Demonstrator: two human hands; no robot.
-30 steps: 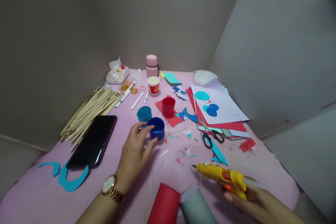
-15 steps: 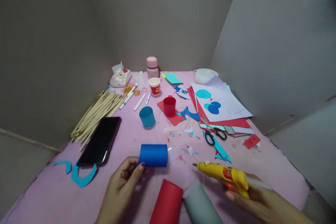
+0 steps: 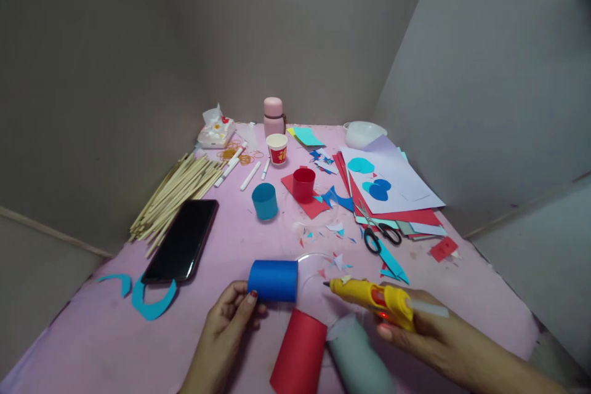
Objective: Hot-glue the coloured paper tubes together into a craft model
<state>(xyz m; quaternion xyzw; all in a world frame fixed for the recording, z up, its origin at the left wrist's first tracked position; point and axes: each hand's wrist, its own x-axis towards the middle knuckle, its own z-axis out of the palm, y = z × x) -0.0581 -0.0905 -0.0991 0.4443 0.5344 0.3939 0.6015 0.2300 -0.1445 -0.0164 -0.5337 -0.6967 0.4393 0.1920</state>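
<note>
From the head camera we look down at a pink table (image 3: 92, 332) littered with craft things. Our left hand (image 3: 224, 329) is low in the view, just left of centre. Its fingers (image 3: 229, 293) are curled closed on the left end of a blue tube (image 3: 273, 281), with the thumb pressed against that end. The tube lies on its side, held just above the table, near its front edge.

Our right hand (image 3: 429, 338) comes in from the lower right. Its fingers (image 3: 385, 333) are wrapped tight around the grip of a yellow glue gun (image 3: 373, 297). The nozzle points left toward the open right end of the blue tube and is near it, but not touching. A red light glows on the underside of the gun.

Just in front of both hands lie a red tube (image 3: 300, 351) and a grey tube (image 3: 357, 357), side by side.

Farther back stand a teal ring (image 3: 265, 201) and a red ring (image 3: 303, 184), the red one on a red sheet. On the left a phone (image 3: 182, 240) lies beside a bundle of wooden sticks (image 3: 175, 191). On the right, scissors (image 3: 381, 235) lie at the edge of a stack of paper (image 3: 406, 188). At the back are a paper cup (image 3: 277, 149), a pink bottle (image 3: 273, 116) and a white bowl (image 3: 364, 133).
</note>
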